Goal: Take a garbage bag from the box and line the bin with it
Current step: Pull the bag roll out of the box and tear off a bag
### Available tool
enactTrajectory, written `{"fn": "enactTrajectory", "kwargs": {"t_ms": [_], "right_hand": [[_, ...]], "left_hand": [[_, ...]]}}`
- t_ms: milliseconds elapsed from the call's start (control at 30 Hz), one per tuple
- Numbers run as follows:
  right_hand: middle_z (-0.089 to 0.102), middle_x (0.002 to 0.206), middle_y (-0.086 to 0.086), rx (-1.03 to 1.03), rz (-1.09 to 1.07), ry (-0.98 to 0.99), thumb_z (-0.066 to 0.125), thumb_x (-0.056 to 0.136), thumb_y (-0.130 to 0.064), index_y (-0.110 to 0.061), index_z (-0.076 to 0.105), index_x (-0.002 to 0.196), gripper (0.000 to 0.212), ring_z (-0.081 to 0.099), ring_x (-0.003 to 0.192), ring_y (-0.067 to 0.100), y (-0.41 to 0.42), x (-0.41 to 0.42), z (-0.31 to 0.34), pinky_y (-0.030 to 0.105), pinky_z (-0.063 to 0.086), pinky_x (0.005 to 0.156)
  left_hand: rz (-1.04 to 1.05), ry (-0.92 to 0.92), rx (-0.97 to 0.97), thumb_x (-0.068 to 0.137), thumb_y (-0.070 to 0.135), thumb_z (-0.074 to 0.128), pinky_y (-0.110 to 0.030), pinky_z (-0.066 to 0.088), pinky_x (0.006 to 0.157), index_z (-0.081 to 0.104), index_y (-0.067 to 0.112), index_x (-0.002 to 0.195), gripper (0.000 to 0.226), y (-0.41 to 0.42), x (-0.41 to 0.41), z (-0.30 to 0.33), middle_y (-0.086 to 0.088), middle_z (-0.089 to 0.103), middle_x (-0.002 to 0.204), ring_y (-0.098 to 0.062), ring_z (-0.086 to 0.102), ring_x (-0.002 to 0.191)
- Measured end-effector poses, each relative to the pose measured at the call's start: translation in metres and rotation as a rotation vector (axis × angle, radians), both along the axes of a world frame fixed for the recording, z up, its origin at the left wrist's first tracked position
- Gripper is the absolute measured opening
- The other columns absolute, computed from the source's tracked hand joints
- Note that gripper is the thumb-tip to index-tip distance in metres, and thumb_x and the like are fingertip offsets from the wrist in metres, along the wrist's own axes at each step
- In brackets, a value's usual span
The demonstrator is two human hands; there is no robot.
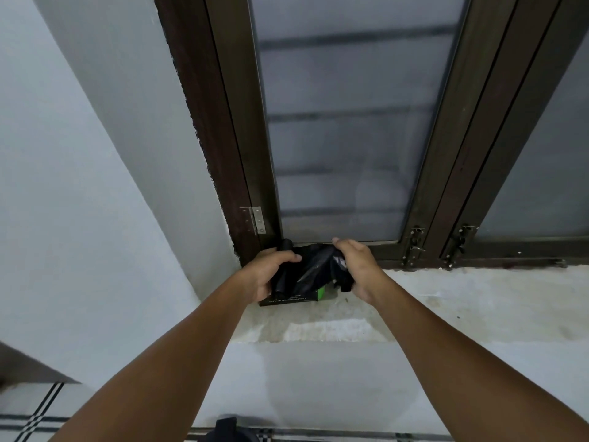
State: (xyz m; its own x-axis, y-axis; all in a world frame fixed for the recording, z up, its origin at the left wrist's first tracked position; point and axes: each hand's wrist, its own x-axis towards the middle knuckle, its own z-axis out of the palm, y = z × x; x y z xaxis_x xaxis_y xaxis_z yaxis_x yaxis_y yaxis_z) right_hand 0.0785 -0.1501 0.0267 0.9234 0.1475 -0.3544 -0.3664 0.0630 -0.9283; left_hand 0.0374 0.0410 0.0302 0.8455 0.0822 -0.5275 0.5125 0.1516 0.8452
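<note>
Both forearms reaching up from bottom corners, meeting at frame centre. Left hand [269, 272] curled round a black roll of garbage bags [283, 269], roll end poking up past the knuckles. Right hand [357, 266] gripping crumpled black garbage bag [314, 267] film, fingers bent over its top edge, thumb side low. Bag stretched and bunched between the two hands, just above the sill.

Largest to smallest around them:
- Pale wall [79, 154] filling left half, slanting toward centre.
- Window [344, 122] across upper centre and right: frosted glass, faint horizontal bars behind, dark brown frame [223, 122].
- Concrete sill [462, 301] running from centre to right edge, stained and patchy, paler wall face below it.
- Tiled floor [32, 422] with dark stripes, lower left corner.
- Dark rounded object [228, 430] at bottom centre, cut off by frame edge; cannot tell what it is.
- Box [293, 299], black with green end, lying on sill directly beneath the hands, mostly hidden by them; white print along its near edge, unreadable.
- Two window latches [414, 247] at lower frame, right of centre.
- Small metal hinge [256, 220] on frame, above left hand
</note>
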Motion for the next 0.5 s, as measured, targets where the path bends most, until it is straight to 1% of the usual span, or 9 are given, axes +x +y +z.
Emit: {"fn": "enactTrajectory", "kwargs": {"t_ms": [67, 133, 200, 300, 367, 400, 433, 467, 500], "right_hand": [[0.071, 0.084, 0.011, 0.208, -0.029, 0.075, 0.073, 0.094, -0.026, -0.017, 0.052, 0.080, 0.026, 0.068, 0.081, 0.028, 0.000, 0.001, 0.002, 0.048, 0.058, 0.081], [0.070, 0.085, 0.013, 0.285, -0.017, 0.093, 0.075, 0.091, -0.013, -0.018, 0.048, 0.080, 0.030, 0.070, 0.077, 0.027, 0.002, 0.001, 0.006, 0.041, 0.061, 0.071], [0.065, 0.090, 0.014, 0.264, -0.008, 0.108, 0.067, 0.092, 0.001, -0.018, 0.049, 0.087, 0.027, 0.067, 0.077, 0.027, 0.006, -0.001, 0.011, 0.038, 0.058, 0.064], [0.061, 0.103, 0.016, 0.192, -0.039, 0.145, 0.047, 0.095, 0.007, -0.016, 0.055, 0.103, 0.026, 0.062, 0.087, 0.029, 0.011, -0.002, 0.016, 0.041, 0.057, 0.071], [0.062, 0.116, 0.016, 0.093, -0.053, 0.129, 0.043, 0.096, 0.000, -0.016, 0.060, 0.108, 0.026, 0.062, 0.099, 0.031, 0.013, 0.001, 0.015, 0.047, 0.058, 0.087], [0.063, 0.119, 0.015, 0.047, -0.037, 0.118, 0.046, 0.097, -0.008, -0.017, 0.063, 0.108, 0.022, 0.063, 0.105, 0.032, 0.012, 0.001, 0.014, 0.048, 0.057, 0.093], [0.065, 0.117, 0.014, 0.022, -0.003, 0.120, 0.053, 0.098, -0.020, -0.018, 0.065, 0.108, 0.016, 0.064, 0.106, 0.032, 0.012, -0.001, 0.014, 0.047, 0.057, 0.094], [0.066, 0.112, 0.013, -0.014, 0.056, 0.117, 0.059, 0.097, -0.033, -0.018, 0.067, 0.109, 0.021, 0.066, 0.103, 0.032, 0.010, -0.003, 0.015, 0.045, 0.057, 0.091], [0.069, 0.108, 0.012, -0.052, 0.117, 0.096, 0.065, 0.094, -0.044, -0.015, 0.069, 0.109, 0.033, 0.069, 0.100, 0.031, 0.009, -0.003, 0.015, 0.044, 0.058, 0.090]], "left_hand": [[-0.008, -0.002, 0.027, 0.085, 0.017, 0.079, -0.039, 0.062, 0.077, 0.063, 0.014, 0.128, 0.047, 0.001, 0.000, -0.001, -0.015, 0.074, 0.118, -0.033, 0.073, 0.104], [-0.009, -0.017, 0.036, 0.084, 0.014, 0.079, -0.039, 0.063, 0.078, 0.063, 0.014, 0.130, 0.048, 0.000, 0.001, -0.001, -0.015, 0.074, 0.118, -0.033, 0.073, 0.105], [-0.001, -0.050, 0.021, 0.084, 0.007, 0.078, -0.041, 0.063, 0.080, 0.063, 0.013, 0.130, 0.048, -0.001, 0.002, -0.002, -0.016, 0.074, 0.117, -0.034, 0.074, 0.104], [0.004, -0.092, 0.032, 0.082, 0.002, 0.077, -0.046, 0.063, 0.084, 0.061, 0.015, 0.131, 0.052, -0.003, 0.002, 0.000, -0.018, 0.072, 0.117, -0.035, 0.073, 0.103], [-0.013, -0.103, 0.038, 0.083, 0.000, 0.075, -0.046, 0.063, 0.081, 0.062, 0.016, 0.129, 0.051, -0.005, 0.002, 0.003, -0.020, 0.071, 0.117, -0.035, 0.073, 0.101], [-0.019, -0.107, 0.038, 0.084, 0.000, 0.073, -0.044, 0.063, 0.079, 0.062, 0.015, 0.128, 0.048, -0.007, 0.002, 0.004, -0.021, 0.071, 0.117, -0.035, 0.073, 0.100], [-0.025, -0.108, 0.037, 0.084, 0.000, 0.071, -0.043, 0.062, 0.079, 0.063, 0.015, 0.127, 0.045, -0.008, 0.002, 0.005, -0.022, 0.071, 0.116, -0.035, 0.073, 0.099], [-0.032, -0.107, 0.037, 0.085, 0.002, 0.070, -0.044, 0.062, 0.079, 0.064, 0.015, 0.125, 0.043, -0.009, 0.002, 0.006, -0.022, 0.072, 0.116, -0.036, 0.072, 0.098], [-0.041, -0.102, 0.041, 0.084, 0.005, 0.068, -0.044, 0.061, 0.080, 0.065, 0.015, 0.123, 0.041, -0.009, 0.002, 0.007, -0.023, 0.072, 0.115, -0.036, 0.072, 0.098]]}}
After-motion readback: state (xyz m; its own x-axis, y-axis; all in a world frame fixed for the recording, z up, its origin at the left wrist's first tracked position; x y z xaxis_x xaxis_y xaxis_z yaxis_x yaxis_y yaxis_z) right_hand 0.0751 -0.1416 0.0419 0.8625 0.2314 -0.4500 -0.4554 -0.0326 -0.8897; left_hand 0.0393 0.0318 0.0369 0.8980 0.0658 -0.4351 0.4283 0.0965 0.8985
